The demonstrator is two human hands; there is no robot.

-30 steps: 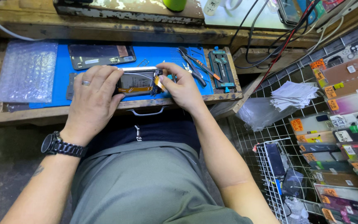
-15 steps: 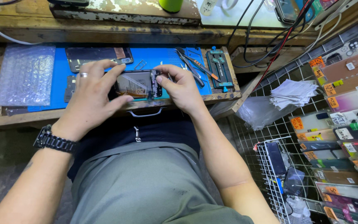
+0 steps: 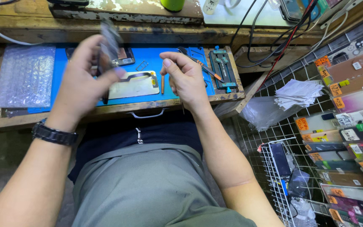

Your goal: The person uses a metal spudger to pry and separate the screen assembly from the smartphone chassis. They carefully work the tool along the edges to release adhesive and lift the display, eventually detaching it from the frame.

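Observation:
My left hand (image 3: pixel 82 82) is raised above the blue work mat (image 3: pixel 59 63) and grips a motion-blurred phone part (image 3: pixel 108 42) held on edge. Below it a flat pale phone panel (image 3: pixel 133 84) lies on the mat. A small orange stick (image 3: pixel 162 84) rests beside the panel. My right hand (image 3: pixel 185 77) hovers just right of the panel with its fingers curled around a thin tool (image 3: pixel 183 109), whose dark tip pokes out under the palm. Another dark phone (image 3: pixel 124 56) lies at the back of the mat.
Bubble wrap (image 3: pixel 24 75) covers the mat's left end. A metal clamp jig (image 3: pixel 221 67) and an orange-handled screwdriver (image 3: pixel 209 69) lie at the right. Cables (image 3: pixel 274 38) hang behind. A stack of papers (image 3: pixel 299 92) and a wire rack of phone cases (image 3: pixel 349 126) stand on the right.
My left hand has lifted the phone part up off the mat, leaving the pale panel lying there. My right hand has drawn back to the right, away from the phone.

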